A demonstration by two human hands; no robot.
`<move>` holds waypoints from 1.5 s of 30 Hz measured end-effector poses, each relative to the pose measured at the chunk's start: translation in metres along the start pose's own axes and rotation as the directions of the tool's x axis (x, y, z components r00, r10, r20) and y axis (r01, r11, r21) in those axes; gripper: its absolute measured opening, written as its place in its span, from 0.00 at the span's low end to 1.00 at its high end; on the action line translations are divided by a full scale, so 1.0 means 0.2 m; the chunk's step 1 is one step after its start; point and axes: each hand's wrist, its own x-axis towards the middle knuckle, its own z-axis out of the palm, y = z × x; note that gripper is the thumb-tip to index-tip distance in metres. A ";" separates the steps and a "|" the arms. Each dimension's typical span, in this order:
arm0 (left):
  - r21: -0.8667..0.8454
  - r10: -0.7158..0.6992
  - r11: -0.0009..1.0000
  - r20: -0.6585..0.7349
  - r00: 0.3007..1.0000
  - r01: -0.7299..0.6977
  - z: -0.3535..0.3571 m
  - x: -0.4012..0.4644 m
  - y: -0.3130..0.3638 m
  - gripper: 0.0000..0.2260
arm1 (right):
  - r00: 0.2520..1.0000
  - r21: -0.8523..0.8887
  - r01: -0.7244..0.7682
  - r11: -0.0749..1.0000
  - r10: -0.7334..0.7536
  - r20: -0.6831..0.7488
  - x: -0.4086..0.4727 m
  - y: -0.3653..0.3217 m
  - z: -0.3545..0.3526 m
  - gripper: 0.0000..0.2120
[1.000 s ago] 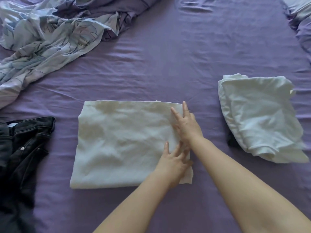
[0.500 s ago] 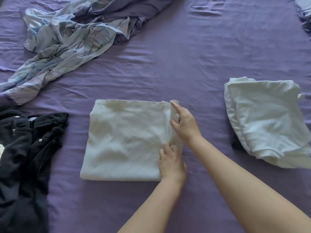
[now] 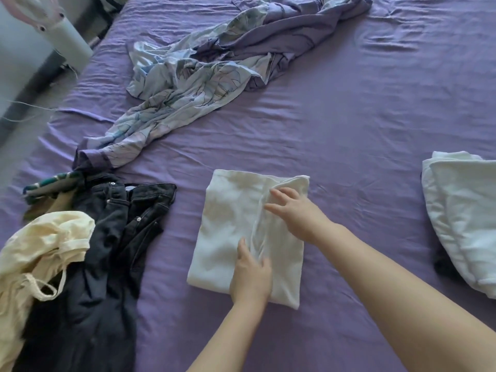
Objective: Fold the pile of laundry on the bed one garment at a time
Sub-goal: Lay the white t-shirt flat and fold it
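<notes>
Laundry lies spread over the bed (image 3: 349, 108), whose purple sheet is creased and cut off on every side. Largest is the quilt (image 3: 204, 76), a crumpled blue leaf print with purple backing, running off the top edge. Black jeans (image 3: 107, 251) lie at the left, denim with metal buttons, their legs cut off at the bottom. A cream top (image 3: 40, 251) overlaps them, loose cords hanging, part of it out of view. At the right edge a folded white garment (image 3: 461, 210) is cut off, with something dark under its near corner, too hidden to name. The white shirt (image 3: 228, 224) sits mid-bed, a soft folded rectangle with its right side doubled over the middle. The right hand (image 3: 298, 213) rests on that flap, fingers (image 3: 279, 194) straight and spread. The left hand (image 3: 251, 275) pinches the flap's edge at the near end. A green patterned scrap (image 3: 51, 182) peeks out behind the jeans.
</notes>
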 end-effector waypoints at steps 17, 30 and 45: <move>0.230 0.018 0.973 -0.029 0.999 -0.010 -0.37 0.15 -0.19 0.10 | 0.986 -0.479 0.105 0.872 -0.154 -0.065 0.39 -0.22 -0.29 0.14; 0.172 -0.109 0.977 -0.091 0.990 0.123 -0.56 0.23 -0.30 0.13 | 0.974 -0.408 0.227 0.884 -0.217 0.070 0.63 -0.45 -0.15 0.30; 0.048 -0.334 0.943 0.128 0.934 0.331 -0.56 0.24 -0.34 0.25 | 0.924 -0.112 -0.381 0.918 0.381 -0.025 0.69 -0.35 -0.12 0.24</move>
